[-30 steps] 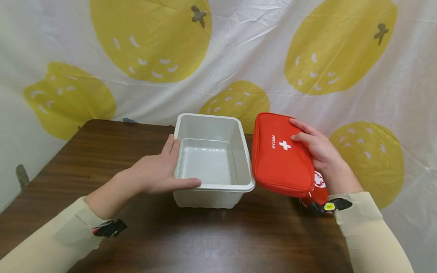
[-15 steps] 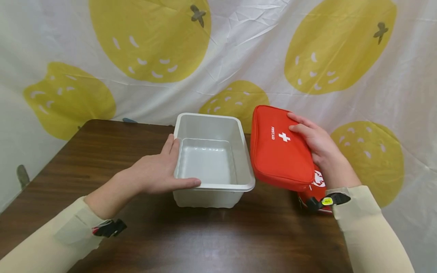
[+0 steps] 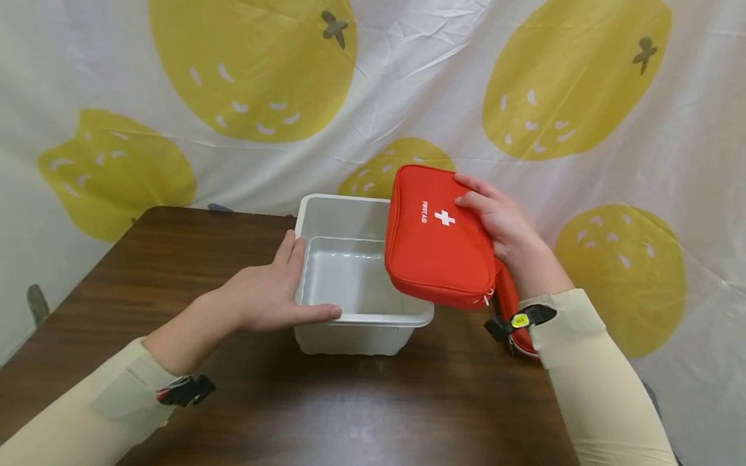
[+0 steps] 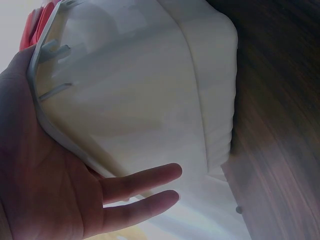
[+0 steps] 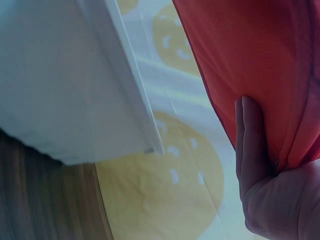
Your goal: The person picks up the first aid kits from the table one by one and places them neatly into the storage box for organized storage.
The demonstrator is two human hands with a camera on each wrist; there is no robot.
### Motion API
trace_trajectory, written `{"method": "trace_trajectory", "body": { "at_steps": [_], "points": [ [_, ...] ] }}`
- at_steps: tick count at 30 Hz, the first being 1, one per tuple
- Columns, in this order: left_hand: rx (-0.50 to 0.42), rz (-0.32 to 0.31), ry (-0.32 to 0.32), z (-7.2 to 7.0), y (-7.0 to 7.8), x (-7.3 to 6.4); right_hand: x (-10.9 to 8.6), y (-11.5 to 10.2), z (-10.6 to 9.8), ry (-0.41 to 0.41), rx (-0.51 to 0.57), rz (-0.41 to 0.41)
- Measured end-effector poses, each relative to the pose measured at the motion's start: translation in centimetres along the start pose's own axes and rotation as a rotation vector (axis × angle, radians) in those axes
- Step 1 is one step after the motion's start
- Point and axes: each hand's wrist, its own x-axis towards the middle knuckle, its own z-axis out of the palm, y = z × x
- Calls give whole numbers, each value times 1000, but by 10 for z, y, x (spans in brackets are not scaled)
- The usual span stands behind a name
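A red first aid bag with a white cross hangs tilted in the air, held at its right edge by my right hand. Its left part overlaps the right side of a light grey plastic tub in the head view. My left hand rests on the tub's near left corner, thumb along the front rim. In the left wrist view, two straight fingers lie by the tub's outer wall. In the right wrist view, fingers press flat on the bag's underside.
Another red case lies on the dark wooden table, partly hidden by my right wrist. Behind the table hangs a white cloth printed with yellow fruit.
My right hand has lifted the first aid bag and brought it left, from beside the tub to over its right side. The left hand and the tub stay put.
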Motion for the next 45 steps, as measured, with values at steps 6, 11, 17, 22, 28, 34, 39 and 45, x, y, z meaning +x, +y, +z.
{"method": "trace_trajectory", "body": {
  "at_steps": [6,11,17,22,28,34,39,45],
  "points": [
    [3,1,-3,1,1,0,11,-2,21,-1,-24,-10],
    [7,5,-6,1,2,0,16,-5,36,4,-59,-15],
    [9,4,-12,1,3,1,22,-11,52,4,-75,-33],
    [5,0,-23,1,3,1,30,-16,64,-1,-44,-35],
    [2,4,-34,1,2,2,42,-20,80,22,-23,-62],
    [-3,0,-50,2,2,3,56,-16,92,81,34,-75],
    [-3,-4,-61,2,3,4,70,-6,96,147,71,-89],
    [-6,-6,-69,3,4,6,77,5,100,194,59,-105]
  ]
}}
